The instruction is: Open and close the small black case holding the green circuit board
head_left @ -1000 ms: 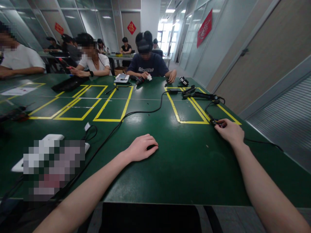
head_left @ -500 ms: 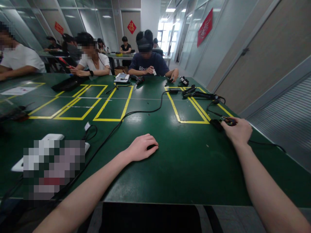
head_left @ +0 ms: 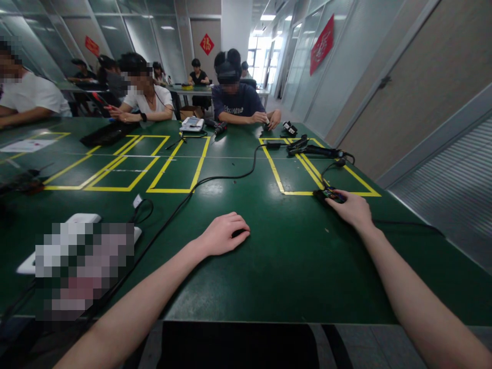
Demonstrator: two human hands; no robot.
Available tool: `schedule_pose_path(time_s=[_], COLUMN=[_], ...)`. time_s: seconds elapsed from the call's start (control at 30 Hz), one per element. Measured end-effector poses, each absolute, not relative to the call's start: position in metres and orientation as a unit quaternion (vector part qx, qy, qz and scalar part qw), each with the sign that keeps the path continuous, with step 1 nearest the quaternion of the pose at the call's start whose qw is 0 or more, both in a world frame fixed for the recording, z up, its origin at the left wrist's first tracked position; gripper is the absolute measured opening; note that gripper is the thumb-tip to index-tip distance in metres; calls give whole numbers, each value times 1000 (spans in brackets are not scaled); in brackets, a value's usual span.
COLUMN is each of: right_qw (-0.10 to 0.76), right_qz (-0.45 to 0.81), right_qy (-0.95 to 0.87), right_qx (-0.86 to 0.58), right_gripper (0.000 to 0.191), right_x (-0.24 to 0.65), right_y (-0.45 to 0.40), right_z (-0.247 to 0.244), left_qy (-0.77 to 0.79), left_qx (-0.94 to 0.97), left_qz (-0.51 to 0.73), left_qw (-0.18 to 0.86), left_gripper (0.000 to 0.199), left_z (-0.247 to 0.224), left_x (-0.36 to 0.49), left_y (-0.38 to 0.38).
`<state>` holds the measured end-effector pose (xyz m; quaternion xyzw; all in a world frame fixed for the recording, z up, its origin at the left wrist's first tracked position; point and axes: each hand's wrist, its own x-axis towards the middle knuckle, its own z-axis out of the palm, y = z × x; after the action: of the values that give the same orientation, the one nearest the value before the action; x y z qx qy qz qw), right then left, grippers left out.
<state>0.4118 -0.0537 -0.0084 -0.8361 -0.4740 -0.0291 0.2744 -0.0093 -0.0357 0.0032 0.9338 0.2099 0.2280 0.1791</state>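
My left hand rests on the green tabletop with its fingers curled down to the thumb. A dark gap shows between thumb and fingers, and anything inside it is hidden. Farther right, my right hand grips a small black device with exposed coloured parts, low at the table. The palm and fingers cover part of it. A black cable runs from the device back toward a long black tool, which lies across yellow tape lines.
White power strips, partly pixelated, lie at left near a long black cord. Across the table, a person handles a small object beside a drill and a white device. A black tray sits at far left.
My right hand has moved left with the black device, near the yellow tape corner. My left hand stays put. The person opposite has brought both hands together.
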Motion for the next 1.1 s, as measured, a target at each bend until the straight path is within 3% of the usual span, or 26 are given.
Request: schedule_pose_path(time_s=[0.07,0.17,0.3,0.43,0.57,0.73,0.9,1.1], right_qw=[261,307,307,278,310,362,341,346], right_qz=[1,50,162,198,191,102,55,104], right_qy=[-523,-643,-804,-873,-861,-855,-867,-868], right_qx=[-811,-700,-483,-348,-355,-357,-358,-341], right_gripper=[40,37,38,36,40,29,29,41], right_x=[380,321,248,211,208,213,210,210], right_y=[-50,-51,-69,-85,-91,-92,-88,-86], right_z=[-7,-8,-7,-5,-8,-7,-7,-8], left_qy=[210,219,231,220,228,236,247,250], left_qx=[934,927,914,928,935,943,939,933], left_qz=[229,256,303,246,207,166,167,185], left_qw=[177,166,138,171,179,165,171,182], left_gripper=[20,19,41,47,57,77,77,75], left_z=[3,4,10,15,17,15,7,11], left_x=[-9,-11,-14,-17,-17,-15,-14,-19], left_y=[-35,-35,-36,-40,-43,-44,-41,-36])
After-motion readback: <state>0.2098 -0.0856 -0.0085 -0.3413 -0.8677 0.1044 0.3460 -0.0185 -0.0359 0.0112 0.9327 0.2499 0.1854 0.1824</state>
